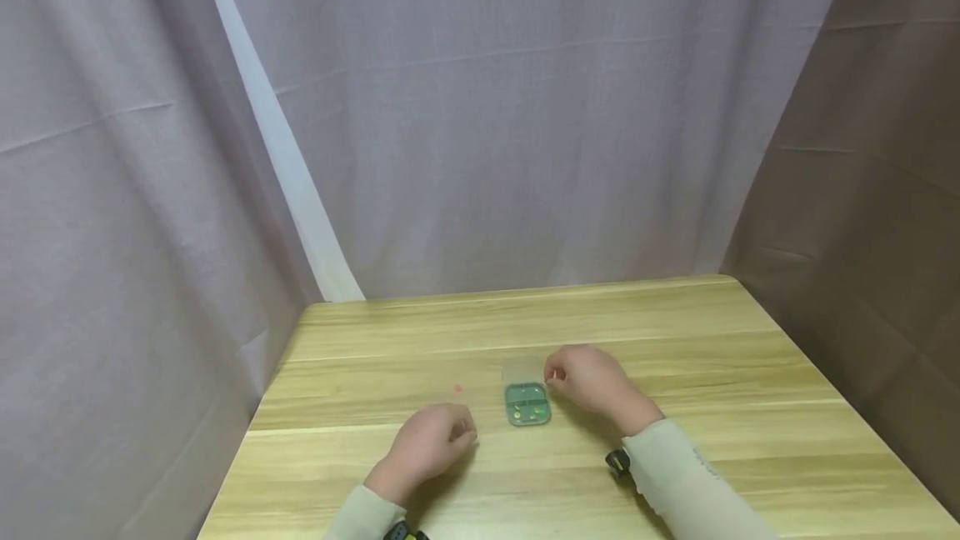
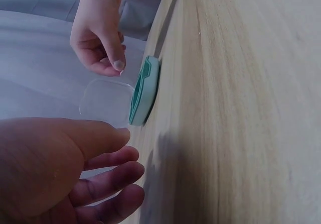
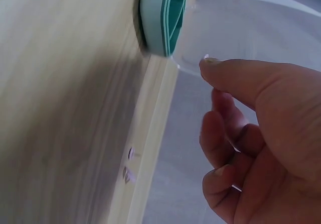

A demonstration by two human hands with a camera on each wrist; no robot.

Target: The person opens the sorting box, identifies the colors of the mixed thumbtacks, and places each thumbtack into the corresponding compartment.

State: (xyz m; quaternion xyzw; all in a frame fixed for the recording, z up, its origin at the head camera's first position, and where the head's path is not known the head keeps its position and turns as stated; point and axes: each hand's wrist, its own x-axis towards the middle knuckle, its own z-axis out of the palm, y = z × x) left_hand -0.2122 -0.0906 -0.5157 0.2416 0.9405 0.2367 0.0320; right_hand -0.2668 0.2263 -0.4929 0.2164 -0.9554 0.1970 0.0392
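A small green pill box (image 1: pixel 527 404) lies on the table with its clear lid (image 1: pixel 521 370) raised at the far side. Several small yellowish pills show in its divided compartments. At the box's right edge is my right hand (image 1: pixel 592 377), its thumb and finger pinching a tiny pale pill (image 3: pixel 205 57), mostly hidden by the fingertips. My left hand (image 1: pixel 431 440) hovers low over the table, left of the box, fingers loosely bent and nothing in them. Beyond it lies a small pink pill-like piece (image 1: pixel 458 388).
The wooden table (image 1: pixel 337 373) reaches back to grey curtains (image 1: pixel 525 123) hung on the left, back and right. In the right wrist view, small pinkish pieces (image 3: pixel 127 174) lie near the table's edge. Both wrists carry dark straps (image 1: pixel 618 462).
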